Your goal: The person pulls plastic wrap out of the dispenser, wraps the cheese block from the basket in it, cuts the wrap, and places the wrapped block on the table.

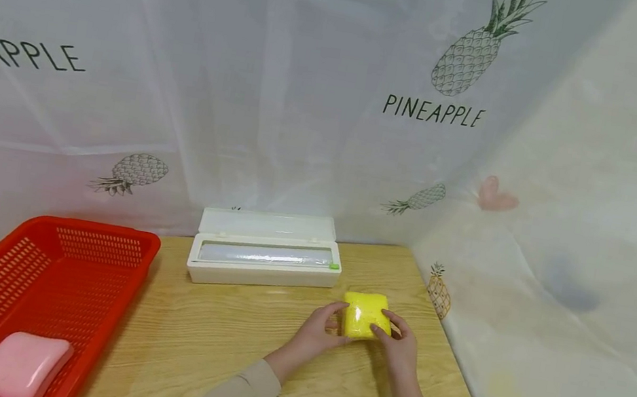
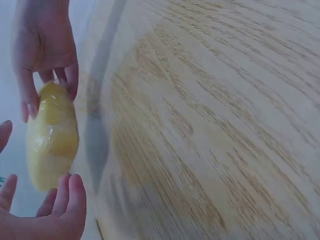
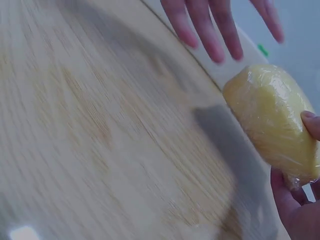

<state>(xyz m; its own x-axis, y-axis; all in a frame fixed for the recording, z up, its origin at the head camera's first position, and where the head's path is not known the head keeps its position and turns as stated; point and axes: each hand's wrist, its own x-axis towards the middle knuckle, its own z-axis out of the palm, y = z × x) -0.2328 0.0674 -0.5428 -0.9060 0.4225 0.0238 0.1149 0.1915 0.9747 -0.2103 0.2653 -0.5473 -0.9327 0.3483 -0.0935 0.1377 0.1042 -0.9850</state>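
A soft-edged yellow block [image 1: 364, 315], wrapped in clear cling film, is held up over the right part of the table. My right hand [image 1: 401, 355] pinches it at its right side, thumb on the near face. In the right wrist view, crinkled film shows on the block [image 3: 272, 117] where the right hand [image 3: 300, 215] grips it. On the other side, my left hand [image 1: 313, 331] has its fingers spread around the block's left edge. The left wrist view shows the left hand [image 2: 47, 215] with fingers apart, close to the block [image 2: 52, 140]; fingertip contact is unclear.
Behind the hands stands a white cling film dispenser [image 1: 263, 277], lid raised, a film roll inside and a green slider [image 1: 334, 267] at its right end. On the left, a red plastic basket [image 1: 122, 293] contains a shiny pink block [image 1: 18, 363]. Printed curtains border the wooden table [image 1: 200, 325].
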